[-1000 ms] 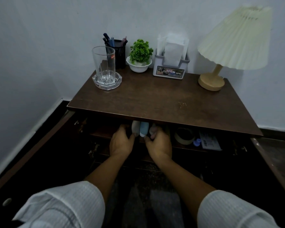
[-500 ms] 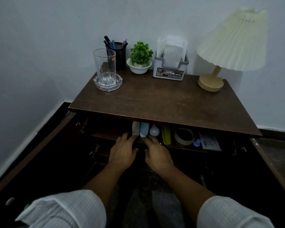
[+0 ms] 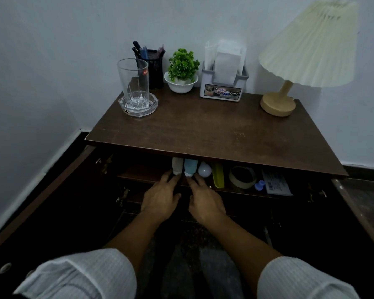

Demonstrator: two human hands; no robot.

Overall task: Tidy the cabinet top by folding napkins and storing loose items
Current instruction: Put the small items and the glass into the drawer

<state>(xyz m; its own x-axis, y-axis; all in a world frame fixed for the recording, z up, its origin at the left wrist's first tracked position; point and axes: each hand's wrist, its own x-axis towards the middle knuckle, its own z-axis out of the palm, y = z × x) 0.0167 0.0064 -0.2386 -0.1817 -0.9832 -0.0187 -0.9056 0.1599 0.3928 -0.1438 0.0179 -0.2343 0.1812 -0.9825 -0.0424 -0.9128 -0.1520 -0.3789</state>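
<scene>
Under the brown cabinet top (image 3: 203, 130) a shelf holds a white tube (image 3: 177, 166), a blue tube (image 3: 190, 167), a white bulb (image 3: 204, 169), a yellow-green comb (image 3: 217, 175), a tape roll (image 3: 242, 177), a small blue cap (image 3: 259, 186) and a printed card (image 3: 276, 184). My left hand (image 3: 160, 199) and my right hand (image 3: 205, 201) lie side by side at the shelf's front edge, fingers straight, fingertips just below the two tubes, holding nothing. White napkins (image 3: 225, 61) stand folded in a grey holder (image 3: 222, 89) at the back.
On the top stand a glass (image 3: 133, 83) in a glass ashtray (image 3: 138, 105), a black pen cup (image 3: 153, 65), a small plant in a white bowl (image 3: 183, 72) and a pleated lamp (image 3: 307, 50). Both cabinet doors hang open, left (image 3: 41, 195) and right (image 3: 358, 212).
Both hands have drawn back from the tubes and bulb, uncurled and now lie flat at the shelf edge. The items they covered stay on the shelf.
</scene>
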